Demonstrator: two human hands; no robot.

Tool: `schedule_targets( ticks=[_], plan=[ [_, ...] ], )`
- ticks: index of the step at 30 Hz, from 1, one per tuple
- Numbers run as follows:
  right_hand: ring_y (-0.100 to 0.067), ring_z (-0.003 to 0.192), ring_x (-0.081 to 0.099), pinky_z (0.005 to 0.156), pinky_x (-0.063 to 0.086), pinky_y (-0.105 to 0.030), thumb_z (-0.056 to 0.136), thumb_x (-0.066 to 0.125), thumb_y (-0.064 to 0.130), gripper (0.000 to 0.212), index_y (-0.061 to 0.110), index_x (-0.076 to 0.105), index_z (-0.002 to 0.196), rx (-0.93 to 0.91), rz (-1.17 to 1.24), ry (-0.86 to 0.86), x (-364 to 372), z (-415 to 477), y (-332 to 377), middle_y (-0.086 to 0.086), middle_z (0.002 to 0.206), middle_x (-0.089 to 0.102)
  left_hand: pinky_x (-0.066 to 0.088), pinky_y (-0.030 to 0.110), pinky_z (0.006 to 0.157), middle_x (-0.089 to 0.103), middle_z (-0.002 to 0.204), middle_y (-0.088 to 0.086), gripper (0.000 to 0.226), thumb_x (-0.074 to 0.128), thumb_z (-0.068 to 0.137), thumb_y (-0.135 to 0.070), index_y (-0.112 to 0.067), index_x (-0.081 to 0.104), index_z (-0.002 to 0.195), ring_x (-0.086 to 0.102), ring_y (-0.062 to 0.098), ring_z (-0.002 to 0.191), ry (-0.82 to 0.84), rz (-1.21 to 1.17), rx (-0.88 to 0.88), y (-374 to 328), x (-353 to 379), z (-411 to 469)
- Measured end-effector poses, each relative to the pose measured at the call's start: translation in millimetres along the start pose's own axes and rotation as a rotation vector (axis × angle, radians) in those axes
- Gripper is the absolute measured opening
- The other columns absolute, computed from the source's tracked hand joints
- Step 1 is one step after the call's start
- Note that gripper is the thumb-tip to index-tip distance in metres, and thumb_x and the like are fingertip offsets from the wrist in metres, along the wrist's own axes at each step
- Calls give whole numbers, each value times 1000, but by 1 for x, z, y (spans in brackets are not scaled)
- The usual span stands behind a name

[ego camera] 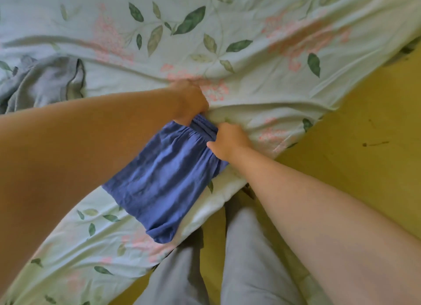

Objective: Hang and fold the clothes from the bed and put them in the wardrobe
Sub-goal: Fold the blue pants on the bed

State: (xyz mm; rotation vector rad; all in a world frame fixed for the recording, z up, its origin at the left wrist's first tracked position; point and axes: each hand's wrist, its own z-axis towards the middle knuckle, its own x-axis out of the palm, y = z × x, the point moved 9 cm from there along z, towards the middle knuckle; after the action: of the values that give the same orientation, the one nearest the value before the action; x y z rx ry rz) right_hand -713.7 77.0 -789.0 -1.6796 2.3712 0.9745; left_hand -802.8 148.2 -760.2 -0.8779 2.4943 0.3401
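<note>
A blue garment (164, 181) with a gathered elastic waistband lies flat and partly folded near the bed's front edge. My left hand (191, 101) grips the far corner of its waistband. My right hand (227, 140) is closed on the waistband's near side. Both hands sit close together at that same end. A crumpled grey garment (43, 81) lies on the bed at the left, apart from both hands.
The bed is covered by a pale green sheet (262, 60) printed with leaves and pink flowers. Its edge runs diagonally from lower left to upper right. Yellow floor (355, 145) lies to the right. My legs in grey trousers (246, 259) stand against the bed.
</note>
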Motion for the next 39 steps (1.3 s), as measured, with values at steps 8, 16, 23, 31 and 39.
schedule_targets(
  ticks=[8,16,23,31,39],
  plan=[
    [-25,71,49,50,31,-31,97,61,26,22,17,41,99,-104,-46,-296,-20,-71,45,-3,97,46,40,38,94,62,96,-1,18,60,84,-24,-22,65,101,53,27,104,-505,-15,70,-3,-25,-91],
    [-31,90,62,56,39,-39,95,63,20,41,15,39,128,-306,-284,-191,165,-117,140,-10,112,53,48,43,79,64,85,11,11,53,85,-11,-10,63,83,60,34,79,-865,-124,90,-36,137,-217],
    [-34,102,63,67,49,-44,95,60,14,40,14,40,129,-214,-358,-155,282,-86,152,-13,121,51,48,43,82,64,91,11,20,47,94,-5,-12,65,89,62,33,86,-810,-213,-19,-57,276,-203],
    [-33,105,54,88,47,-43,80,63,17,46,16,53,124,-187,16,-315,298,-117,108,-9,121,51,33,42,96,54,131,9,44,57,68,-9,-15,61,111,47,32,117,-803,-836,-538,-62,334,-210],
    [-28,79,61,70,49,-35,79,59,2,25,4,64,103,926,1202,-461,343,-175,-15,-19,105,70,60,43,82,60,110,6,57,79,80,-36,-11,48,121,66,23,85,-457,-2378,-1117,-111,397,-205]
  ],
)
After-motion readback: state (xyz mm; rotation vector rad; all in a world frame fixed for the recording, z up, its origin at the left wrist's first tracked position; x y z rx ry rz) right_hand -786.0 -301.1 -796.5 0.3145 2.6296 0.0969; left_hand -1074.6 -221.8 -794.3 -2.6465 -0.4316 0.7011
